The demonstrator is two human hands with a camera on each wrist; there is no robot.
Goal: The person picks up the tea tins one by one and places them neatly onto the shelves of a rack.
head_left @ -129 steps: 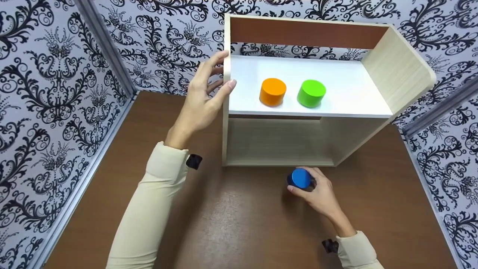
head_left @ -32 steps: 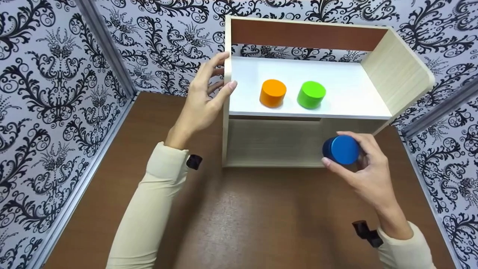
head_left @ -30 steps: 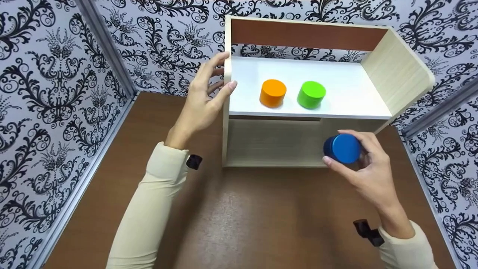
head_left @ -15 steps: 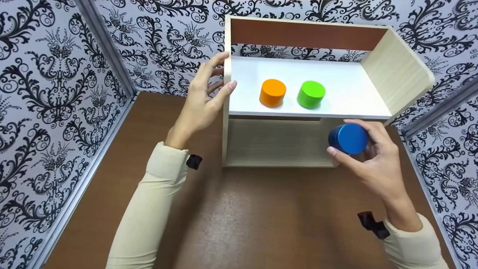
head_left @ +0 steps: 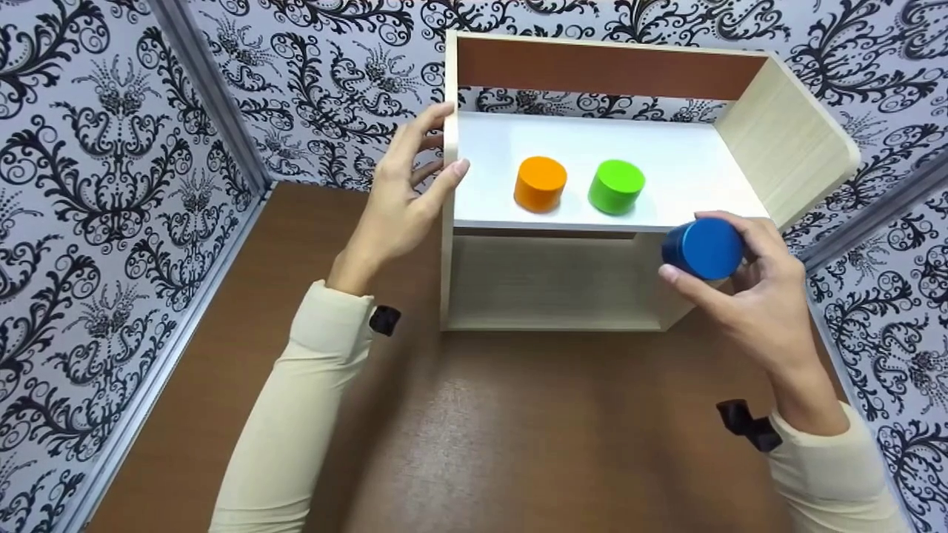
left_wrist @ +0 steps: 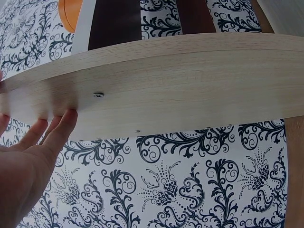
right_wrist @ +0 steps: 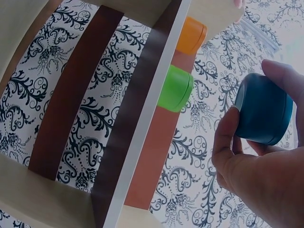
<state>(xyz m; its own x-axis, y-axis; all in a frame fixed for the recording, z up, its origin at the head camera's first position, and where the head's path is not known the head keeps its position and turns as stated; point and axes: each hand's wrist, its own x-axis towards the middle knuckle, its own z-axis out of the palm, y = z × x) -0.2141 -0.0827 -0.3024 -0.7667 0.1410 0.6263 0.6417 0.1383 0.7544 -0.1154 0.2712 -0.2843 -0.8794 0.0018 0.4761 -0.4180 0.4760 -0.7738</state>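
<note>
My right hand (head_left: 770, 311) holds a blue lidded round container (head_left: 711, 249) between thumb and fingers, in front of the right end of the white shelf board (head_left: 681, 155). In the right wrist view the blue container (right_wrist: 263, 109) is raised to about the level of that board. My left hand (head_left: 404, 185) grips the left side panel (head_left: 450, 141) of the small shelf unit. Its thumb is at the front edge, and in the left wrist view several fingertips (left_wrist: 69, 116) touch the panel's outer face. An orange round container (head_left: 541, 183) and a green one (head_left: 617, 186) stand side by side on the white board.
The unit's lower compartment (head_left: 548, 285) has a pale wood floor. A brown back strip (head_left: 607, 66) runs across the top. The unit stands on a brown wooden surface (head_left: 474, 429), with patterned walls (head_left: 111, 244) at the left, back and right.
My right hand has lifted the blue container off the brown surface and moved it right and up, lately to the white board's front edge. My left hand has stayed on the side panel.
</note>
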